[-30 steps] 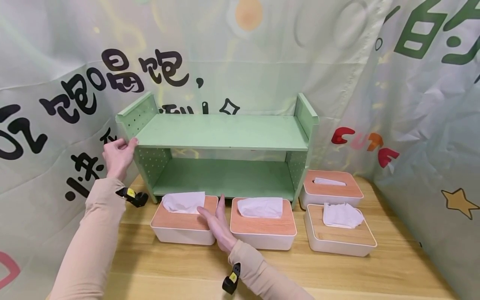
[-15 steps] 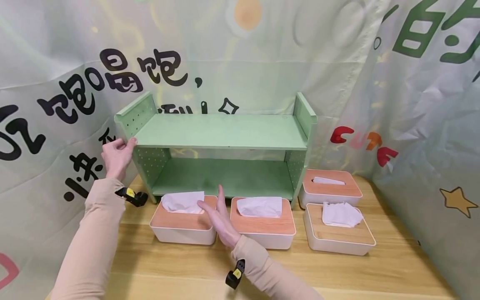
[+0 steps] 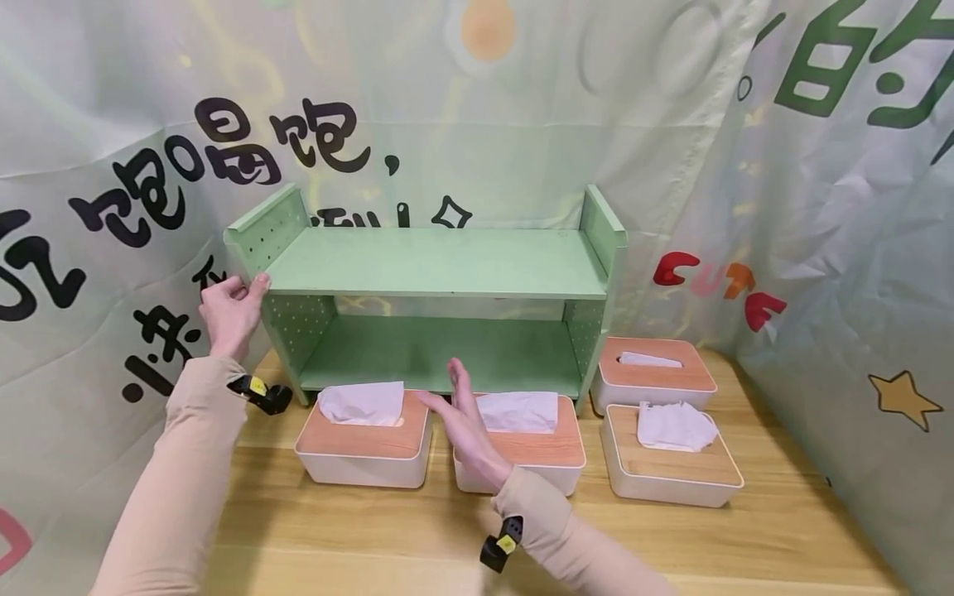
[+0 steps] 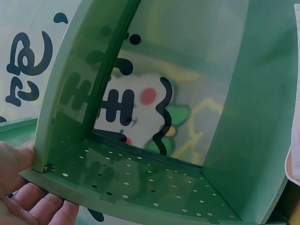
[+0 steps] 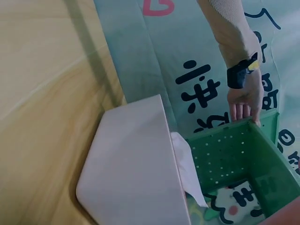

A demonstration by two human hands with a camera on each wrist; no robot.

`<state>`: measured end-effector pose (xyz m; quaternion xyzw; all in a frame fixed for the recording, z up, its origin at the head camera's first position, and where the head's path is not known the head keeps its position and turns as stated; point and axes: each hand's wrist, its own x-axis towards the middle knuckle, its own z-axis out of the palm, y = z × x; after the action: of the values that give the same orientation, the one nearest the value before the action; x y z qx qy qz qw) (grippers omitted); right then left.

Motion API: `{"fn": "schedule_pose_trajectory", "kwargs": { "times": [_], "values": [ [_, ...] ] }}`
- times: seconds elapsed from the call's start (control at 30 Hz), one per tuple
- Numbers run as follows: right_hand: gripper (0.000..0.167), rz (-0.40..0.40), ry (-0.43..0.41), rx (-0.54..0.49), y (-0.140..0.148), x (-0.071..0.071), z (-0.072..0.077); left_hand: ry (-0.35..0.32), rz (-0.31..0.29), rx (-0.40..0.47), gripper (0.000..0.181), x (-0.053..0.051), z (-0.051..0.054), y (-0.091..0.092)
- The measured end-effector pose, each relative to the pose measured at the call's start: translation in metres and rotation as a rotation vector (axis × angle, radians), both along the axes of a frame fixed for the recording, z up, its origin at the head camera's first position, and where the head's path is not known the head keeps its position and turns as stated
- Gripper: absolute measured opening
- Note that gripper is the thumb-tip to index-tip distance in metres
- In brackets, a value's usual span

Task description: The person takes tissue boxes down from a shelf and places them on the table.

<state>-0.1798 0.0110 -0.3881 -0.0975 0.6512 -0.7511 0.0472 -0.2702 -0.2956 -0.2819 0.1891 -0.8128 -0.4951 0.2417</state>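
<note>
A green two-tier shelf (image 3: pixel 440 263) stands on the table against the back cloth. My left hand (image 3: pixel 233 316) grips the edge of its left side panel; in the left wrist view the fingers (image 4: pixel 44 206) lie against the outside of the perforated panel, thumb at the front edge. Two tissue boxes, a left one (image 3: pixel 365 468) and a middle one (image 3: pixel 559 478), sit before the shelf, each with a wood-look lid and a tissue sticking out. My right hand (image 3: pixel 471 430) hovers between and in front of them, fingers straight, holding nothing. It partly hides the middle box.
Two more tissue boxes are at the right: a rear one (image 3: pixel 656 396) beside the shelf's right side and a front one (image 3: pixel 674 490). The wooden table (image 3: pixel 358 538) extends toward me. Printed cloth (image 3: pixel 477 149) hangs behind and along both sides.
My right hand has moved off the left tissue box, shifting right to in front of the middle one. The left hand keeps its grip on the shelf; the boxes stay put.
</note>
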Motion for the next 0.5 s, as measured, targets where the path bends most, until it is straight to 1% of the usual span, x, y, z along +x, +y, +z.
{"fn": "schedule_pose_trajectory", "kwargs": {
  "times": [0.07, 0.2, 0.27, 0.33, 0.4, 0.5],
  "values": [
    [0.084, 0.012, 0.038, 0.000, 0.008, 0.000, 0.001, 0.004, 0.006, 0.002, 0.040, -0.001, 0.000, 0.000],
    [0.082, 0.036, 0.051, -0.002, 0.025, -0.001, 0.003, 0.038, 0.014, 0.023, 0.031, -0.002, -0.001, 0.002],
    [0.080, 0.051, 0.055, -0.007, 0.034, 0.000, 0.005, 0.053, 0.021, 0.031, 0.029, -0.003, -0.002, 0.003],
    [0.078, 0.070, 0.058, -0.022, 0.043, 0.000, 0.007, 0.070, 0.034, 0.026, 0.033, -0.003, -0.003, 0.004],
    [0.074, 0.098, 0.051, -0.055, 0.051, 0.002, 0.009, 0.079, 0.045, 0.011, 0.036, -0.003, -0.004, 0.006],
    [0.068, 0.146, 0.035, -0.095, 0.063, 0.004, 0.013, 0.093, 0.057, 0.002, 0.034, -0.001, -0.007, 0.008]
  ]
}}
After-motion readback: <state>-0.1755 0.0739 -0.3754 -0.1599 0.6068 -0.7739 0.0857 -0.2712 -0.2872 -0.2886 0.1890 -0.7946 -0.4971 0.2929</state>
